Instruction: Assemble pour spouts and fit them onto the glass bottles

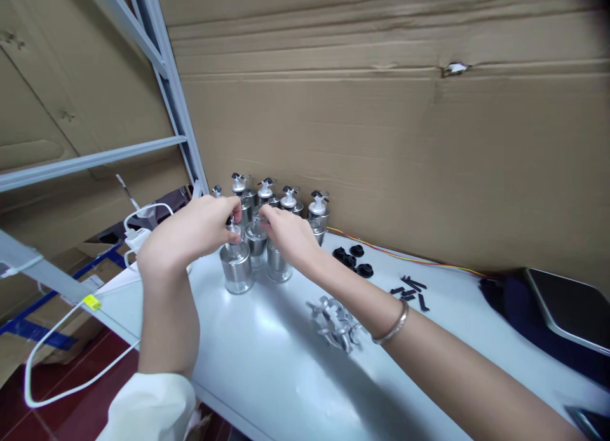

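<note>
Clear bottles with silver metal bands stand grouped at the back left of the white table. My left hand (200, 228) has its thumb and fingers closed around the top of the front bottle (237, 269), where a bit of a black part shows between them. My right hand (291, 233) reaches over the banded bottle (279, 266) beside it, with its fingers bent together near the neck of another bottle (257, 243). Whatever those fingertips pinch is hidden. Behind, several bottles carry silver caps with black-tipped tops, such as the capped bottle (318, 209).
A pile of silver curved parts (336, 323) lies under my right forearm. Black round caps (365, 270) and small black sticks (410, 293) are farther right. A dark flat device (569, 304) rests at the right. Cardboard (381, 142) stands behind; a metal frame (174, 91) rises at left.
</note>
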